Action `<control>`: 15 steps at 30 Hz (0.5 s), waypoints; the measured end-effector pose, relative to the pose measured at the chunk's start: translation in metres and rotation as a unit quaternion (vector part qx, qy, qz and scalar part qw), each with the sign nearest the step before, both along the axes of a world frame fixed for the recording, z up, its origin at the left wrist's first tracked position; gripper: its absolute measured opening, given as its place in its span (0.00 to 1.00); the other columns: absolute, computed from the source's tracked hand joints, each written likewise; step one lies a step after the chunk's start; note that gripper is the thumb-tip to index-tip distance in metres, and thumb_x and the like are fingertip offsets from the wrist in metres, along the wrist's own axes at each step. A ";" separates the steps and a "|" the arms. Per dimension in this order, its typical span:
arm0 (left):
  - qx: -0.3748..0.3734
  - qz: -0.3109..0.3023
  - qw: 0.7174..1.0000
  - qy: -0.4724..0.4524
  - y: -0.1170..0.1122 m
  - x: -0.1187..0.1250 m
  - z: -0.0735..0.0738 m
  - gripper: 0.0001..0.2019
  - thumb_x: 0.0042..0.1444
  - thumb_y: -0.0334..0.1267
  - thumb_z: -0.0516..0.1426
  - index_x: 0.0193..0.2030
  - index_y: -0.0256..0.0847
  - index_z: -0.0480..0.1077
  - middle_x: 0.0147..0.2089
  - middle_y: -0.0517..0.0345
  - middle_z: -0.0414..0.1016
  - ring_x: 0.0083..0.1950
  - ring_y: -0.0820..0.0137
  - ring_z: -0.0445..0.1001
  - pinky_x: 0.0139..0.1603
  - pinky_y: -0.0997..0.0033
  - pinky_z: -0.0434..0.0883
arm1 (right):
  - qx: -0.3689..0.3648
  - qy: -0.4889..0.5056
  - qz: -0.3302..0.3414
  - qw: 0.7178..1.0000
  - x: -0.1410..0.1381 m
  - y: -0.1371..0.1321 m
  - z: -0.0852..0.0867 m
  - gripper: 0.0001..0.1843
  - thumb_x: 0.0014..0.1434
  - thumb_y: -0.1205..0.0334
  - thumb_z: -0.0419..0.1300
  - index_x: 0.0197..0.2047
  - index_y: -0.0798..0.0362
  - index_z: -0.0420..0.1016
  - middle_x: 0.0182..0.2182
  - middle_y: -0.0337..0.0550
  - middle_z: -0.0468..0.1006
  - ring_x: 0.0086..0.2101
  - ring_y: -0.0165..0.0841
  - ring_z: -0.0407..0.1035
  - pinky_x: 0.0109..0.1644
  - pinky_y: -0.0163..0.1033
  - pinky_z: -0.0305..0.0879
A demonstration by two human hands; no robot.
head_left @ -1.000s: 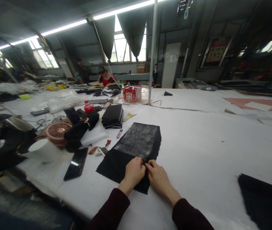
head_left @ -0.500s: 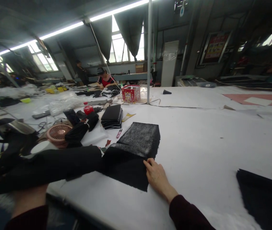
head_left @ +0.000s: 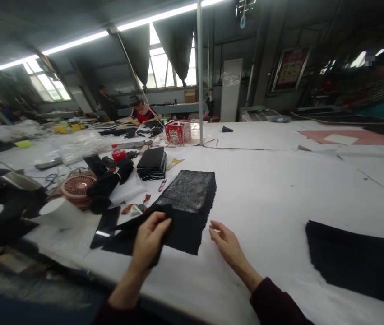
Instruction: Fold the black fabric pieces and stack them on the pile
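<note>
My left hand point(head_left: 148, 239) pinches the edge of a black fabric piece point(head_left: 134, 222), with part of the cloth hanging below the fingers. Under and beyond it lies a pile of cut fabric point(head_left: 192, 192) whose top has a speckled grey face, and a plain black piece point(head_left: 187, 230) covers its near end. Just right of that pile's ragged edge, my right hand point(head_left: 227, 243) hovers over the table with fingers loosely bent and apart, holding nothing. Another black fabric piece point(head_left: 357, 262) lies at the right.
On the white table point(head_left: 256, 194) a pink thread snipper point(head_left: 162, 185) lies beside a stack of black folded pieces point(head_left: 151, 163). Left stand a pink fan point(head_left: 78, 186), a dark phone-like slab point(head_left: 105, 228) and a red-capped bottle point(head_left: 118, 153). A pole point(head_left: 200, 90) rises behind; a co-worker point(head_left: 142, 113) sits beyond.
My left hand has come in from the far left over the pile, and the black cloth it holds has moved right and down. My right hand has let go of the pile's edge.
</note>
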State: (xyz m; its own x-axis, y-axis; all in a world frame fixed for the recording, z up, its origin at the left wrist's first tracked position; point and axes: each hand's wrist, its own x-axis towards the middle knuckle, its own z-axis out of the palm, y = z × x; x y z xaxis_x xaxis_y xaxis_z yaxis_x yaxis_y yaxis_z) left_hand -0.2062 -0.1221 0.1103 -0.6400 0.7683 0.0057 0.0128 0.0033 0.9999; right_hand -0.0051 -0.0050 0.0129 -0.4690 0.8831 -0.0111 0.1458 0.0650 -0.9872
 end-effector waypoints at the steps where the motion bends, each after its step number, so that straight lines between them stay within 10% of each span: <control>1: -0.002 -0.052 0.996 0.068 0.013 0.034 -0.015 0.09 0.52 0.43 0.62 0.34 0.40 0.70 0.28 0.63 0.70 0.30 0.71 0.69 0.31 0.75 0.65 | -0.072 0.041 0.003 0.997 0.014 -0.008 0.006 0.28 0.60 0.44 0.57 0.55 0.53 0.72 0.48 0.50 0.75 0.38 0.37 0.72 0.41 0.42 0.69; 4: -0.001 -0.183 0.958 0.220 0.036 0.125 -0.053 0.04 0.58 0.35 0.55 0.32 0.40 0.69 0.31 0.60 0.70 0.33 0.69 0.69 0.36 0.72 0.65 | -0.230 0.148 0.006 0.962 0.060 -0.032 0.021 0.32 0.57 0.35 0.57 0.53 0.52 0.73 0.45 0.49 0.77 0.40 0.38 0.73 0.41 0.42 0.70; 7: 0.021 -0.298 0.916 0.268 0.040 0.184 -0.075 0.05 0.58 0.30 0.52 0.35 0.41 0.69 0.36 0.55 0.72 0.39 0.67 0.71 0.41 0.69 0.67 | -0.233 0.161 -0.074 0.956 0.103 -0.047 0.022 0.26 0.54 0.38 0.63 0.42 0.53 0.76 0.37 0.44 0.78 0.39 0.37 0.72 0.42 0.40 0.69; 10: 0.051 -0.365 0.894 0.254 0.038 0.204 -0.082 0.10 0.57 0.27 0.51 0.41 0.41 0.70 0.43 0.53 0.72 0.45 0.65 0.71 0.49 0.66 0.68 | -0.224 0.138 -0.168 0.950 0.137 -0.049 0.009 0.23 0.49 0.43 0.69 0.35 0.56 0.77 0.33 0.45 0.79 0.36 0.38 0.73 0.42 0.40 0.69; 15: 0.024 -0.351 0.935 0.046 0.045 0.189 -0.090 0.26 0.50 0.25 0.56 0.57 0.44 0.66 0.52 0.51 0.69 0.47 0.66 0.71 0.47 0.66 0.70 | -0.272 0.151 -0.180 0.933 0.176 -0.048 -0.009 0.23 0.40 0.50 0.73 0.36 0.57 0.78 0.31 0.46 0.80 0.35 0.40 0.75 0.42 0.43 0.70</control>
